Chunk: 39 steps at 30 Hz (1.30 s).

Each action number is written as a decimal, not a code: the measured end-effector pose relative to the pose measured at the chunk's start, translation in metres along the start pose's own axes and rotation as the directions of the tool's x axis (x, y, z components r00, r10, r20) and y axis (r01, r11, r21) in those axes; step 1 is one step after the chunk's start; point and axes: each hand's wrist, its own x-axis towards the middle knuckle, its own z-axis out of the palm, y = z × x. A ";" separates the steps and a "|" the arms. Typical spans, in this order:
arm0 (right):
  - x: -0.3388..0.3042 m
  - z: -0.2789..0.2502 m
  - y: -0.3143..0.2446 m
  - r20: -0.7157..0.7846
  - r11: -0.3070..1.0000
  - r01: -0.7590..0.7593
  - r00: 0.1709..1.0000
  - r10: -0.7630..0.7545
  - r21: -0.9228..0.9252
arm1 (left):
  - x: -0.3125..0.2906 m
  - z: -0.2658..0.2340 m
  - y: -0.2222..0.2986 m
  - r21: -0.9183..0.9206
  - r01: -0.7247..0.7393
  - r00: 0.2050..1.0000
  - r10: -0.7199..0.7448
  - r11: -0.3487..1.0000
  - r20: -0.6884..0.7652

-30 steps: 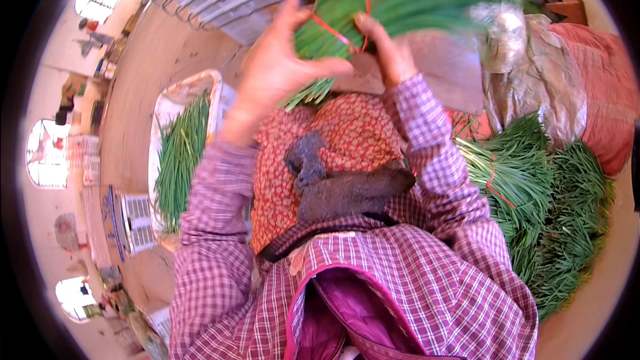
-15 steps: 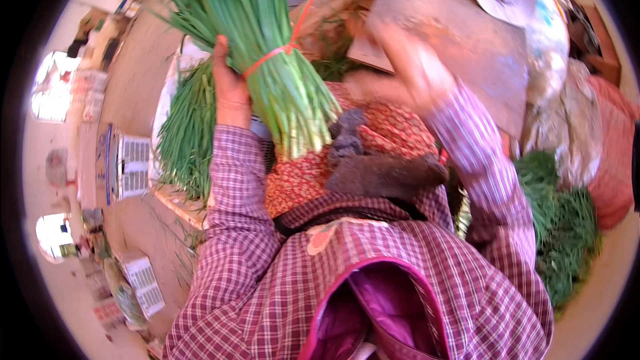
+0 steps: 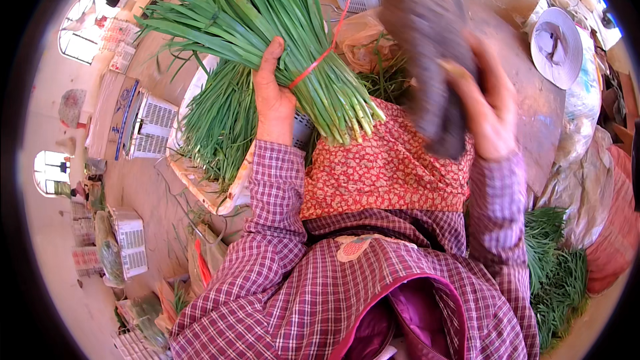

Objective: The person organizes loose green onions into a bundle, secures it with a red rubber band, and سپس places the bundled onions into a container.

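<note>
My left hand (image 3: 275, 110) is closed round a bunch of long flat green leaves, which look like garlic chives (image 3: 267, 23). A thin red tie (image 3: 312, 65) circles the bunch, its loose end sticking up. The pale cut ends point toward my lap, over a red flowered apron (image 3: 387, 173). To the right of the bunch, my right hand (image 3: 492, 110) grips a dark grey-brown cloth (image 3: 430, 60), raised above the apron and smeared by motion. Its fingers partly disappear behind the cloth.
Loose chives (image 3: 217, 123) fill a white-rimmed container on my left. Another green heap (image 3: 553, 267) lies at right, below a red sack (image 3: 613, 227). A board (image 3: 539, 127) and a pale hat (image 3: 557, 47) are at far right. Crates (image 3: 155, 120) stand at left.
The dark cloth has left my lap and is now up in my right hand, which was blurred and apart from it before. The tied bunch has shifted right and tilted more.
</note>
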 end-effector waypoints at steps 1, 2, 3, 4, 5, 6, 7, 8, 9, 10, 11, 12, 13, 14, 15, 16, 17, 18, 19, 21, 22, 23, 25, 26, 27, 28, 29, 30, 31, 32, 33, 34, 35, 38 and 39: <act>0.018 0.024 -0.005 0.048 0.996 0.093 0.995 -0.093 -0.002 | -0.005 0.005 0.002 -0.001 -0.006 1.000 0.006 1.000 0.000; 0.036 0.046 0.003 0.096 0.946 0.268 0.962 -0.254 -0.185 | -0.012 0.016 0.002 0.070 0.037 0.997 -0.032 0.997 -0.063; 0.046 0.069 0.016 0.171 0.833 0.429 0.903 -0.394 -0.350 | -0.015 0.026 0.002 0.141 0.082 0.990 -0.064 0.987 -0.126; 0.044 0.106 0.031 0.179 0.773 0.502 0.864 -0.471 -0.387 | -0.009 0.007 -0.004 0.089 -0.035 0.999 0.037 0.995 -0.029; 0.043 0.127 0.046 0.187 0.702 0.561 0.821 -0.539 -0.439 | -0.006 0.006 -0.002 0.092 -0.041 0.999 0.044 0.995 -0.030; 0.039 0.127 0.051 0.186 0.703 0.560 0.822 -0.539 -0.439 | -0.004 0.005 -0.001 0.001 0.010 1.000 -0.010 1.000 -0.008; 0.031 0.129 0.054 0.244 0.734 0.544 0.839 -0.487 -0.406 | -0.002 -0.001 0.005 -0.084 0.050 0.999 -0.049 0.995 0.007; 0.022 0.129 0.058 0.303 0.763 0.525 0.849 -0.433 -0.377 | -0.004 -0.008 0.010 -0.079 0.038 0.999 -0.039 0.996 -0.003; 0.011 0.122 0.062 0.305 0.764 0.529 0.846 -0.438 -0.370 | -0.012 -0.011 0.018 -0.065 0.033 0.994 -0.026 0.997 0.107; -0.003 0.116 0.067 0.453 0.697 0.592 0.792 -0.410 -0.404 | -0.023 -0.018 0.033 -0.042 0.012 0.979 -0.003 0.999 0.203; -0.013 0.101 0.080 0.583 0.611 0.648 0.736 -0.345 -0.456 | -0.022 -0.022 0.032 -0.039 0.017 0.949 -0.003 0.999 0.316; -0.024 0.094 0.086 0.594 0.617 0.638 0.738 -0.319 -0.461 | -0.002 -0.035 0.041 0.176 -0.015 0.989 -0.011 0.984 0.147; -0.031 0.083 0.095 0.603 0.622 0.623 0.744 -0.286 -0.474 | 0.006 -0.029 0.044 0.175 -0.024 0.990 -0.001 0.984 0.143; -0.032 0.063 0.110 0.594 0.543 0.545 0.798 -0.102 -0.639 | 0.013 -0.017 0.040 0.169 -0.107 0.992 0.116 0.980 -0.041; -0.032 0.043 0.119 0.544 0.431 0.466 0.836 0.072 -0.773 | 0.016 -0.009 0.043 0.185 -0.192 0.946 0.232 0.964 -0.225; -0.028 0.022 0.117 0.458 0.429 0.380 0.884 0.092 -0.820 | 0.020 -0.010 0.047 0.112 -0.255 0.954 0.269 0.960 -0.130; -0.017 0.010 0.106 0.380 0.432 0.305 0.920 0.098 -0.849 | 0.023 -0.009 0.051 0.114 -0.271 0.949 0.285 0.956 -0.134; -0.002 0.005 0.081 0.328 0.571 0.242 0.943 0.052 -0.785 | 0.027 -0.005 0.055 0.124 -0.332 0.930 0.346 0.935 -0.123; 0.007 0.006 0.060 0.279 0.709 0.172 0.960 0.036 -0.684 | 0.025 -0.011 0.060 0.156 -0.380 0.909 0.399 0.912 -0.122; 0.023 0.034 0.022 0.164 0.782 0.320 0.947 -0.276 -0.535 | 0.027 -0.012 0.060 0.036 -0.345 0.930 0.347 0.938 -0.121; 0.029 0.053 0.014 0.129 0.749 0.386 0.916 -0.380 -0.538 | 0.022 -0.001 0.058 0.067 -0.348 0.926 0.354 0.935 -0.132; 0.034 0.072 0.007 0.094 0.711 0.444 0.875 -0.475 -0.545 | 0.019 0.008 0.053 0.099 -0.345 0.923 0.356 0.933 -0.143; 0.036 0.120 0.013 0.216 0.682 0.541 0.835 -0.507 -0.491 | 0.021 0.000 0.040 0.079 -0.330 0.927 0.339 0.941 -0.159; 0.033 0.142 0.030 0.273 0.628 0.591 0.801 -0.533 -0.506 | 0.021 -0.016 0.036 -0.140 -0.255 0.964 0.263 0.957 0.042; 0.030 0.157 0.051 0.331 0.571 0.636 0.766 -0.552 -0.519 | 0.021 -0.029 0.031 -0.333 -0.121 0.944 0.212 0.935 0.254; 0.030 0.158 0.059 0.332 0.505 0.685 0.711 -0.620 -0.525 | 0.021 -0.037 0.033 0.250 -0.450 0.888 0.398 0.858 0.230; 0.023 0.151 0.065 0.330 0.507 0.687 0.709 -0.623 -0.520 | 0.019 -0.046 0.037 0.255 -0.453 0.886 0.402 0.854 0.231; 0.013 0.144 0.067 0.411 0.515 0.698 0.713 -0.569 -0.498 | 0.017 -0.057 0.047 0.274 -0.449 0.888 0.391 0.851 0.241; 0.002 0.127 0.078 0.485 0.526 0.687 0.727 -0.486 -0.502 | 0.015 -0.054 0.044 0.277 -0.425 0.898 0.363 0.862 0.248; -0.008 0.112 0.087 0.521 0.534 0.676 0.735 -0.435 -0.508 | 0.011 -0.051 0.048 0.285 -0.408 0.905 0.341 0.868 0.255; -0.013 0.095 0.098 0.556 0.535 0.671 0.735 -0.388 -0.513 | 0.008 -0.027 0.063 0.162 -0.302 0.953 0.292 0.939 0.087; -0.014 0.073 0.117 0.525 0.543 0.563 0.816 -0.244 -0.623 | 0.010 -0.011 0.063 0.008 -0.196 0.978 0.196 0.981 -0.065; -0.015 0.055 0.126 0.477 0.537 0.454 0.872 -0.106 -0.711 | 0.013 -0.011 0.065 0.007 -0.195 0.979 0.195 0.981 -0.059; 0.010 0.013 0.129 0.123 0.872 0.147 0.987 -0.101 -0.467 | 0.018 -0.024 0.076 -0.125 -0.218 0.973 0.206 0.968 -0.105; 0.023 0.006 0.126 0.056 0.985 0.015 0.998 -0.006 -0.173 | 0.015 -0.025 0.076 -0.114 -0.213 0.974 0.201 0.970 -0.107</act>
